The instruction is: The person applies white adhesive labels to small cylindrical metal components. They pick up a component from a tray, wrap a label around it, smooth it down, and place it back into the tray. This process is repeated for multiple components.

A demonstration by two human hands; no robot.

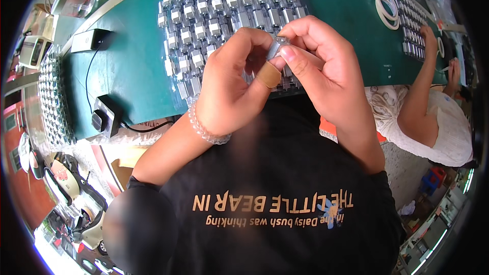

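Between my two hands, above the near part of a clear plastic tray (pixel 175 79), is a small grey metal part (pixel 276 46). Its exact kind does not show. My left hand (pixel 234 74) pinches it from the left, with a tan bandage on the thumb and a clear bead bracelet at the wrist. From the other side my right hand (pixel 326 63) grips it between thumb and forefinger. Rows of small grey and white block-shaped parts (pixel 217 4) fill the tray below; my hands hide some of them.
A black device (pixel 106 117) with a cable and a box-shaped unit (pixel 91 40) sit on the green table (pixel 127 71) at left. More filled trays (pixel 51 97) stand at far left. On the right, white tape rings (pixel 387 7) lie near another tray (pixel 410 23) and a co-worker's hand (pixel 429 35).
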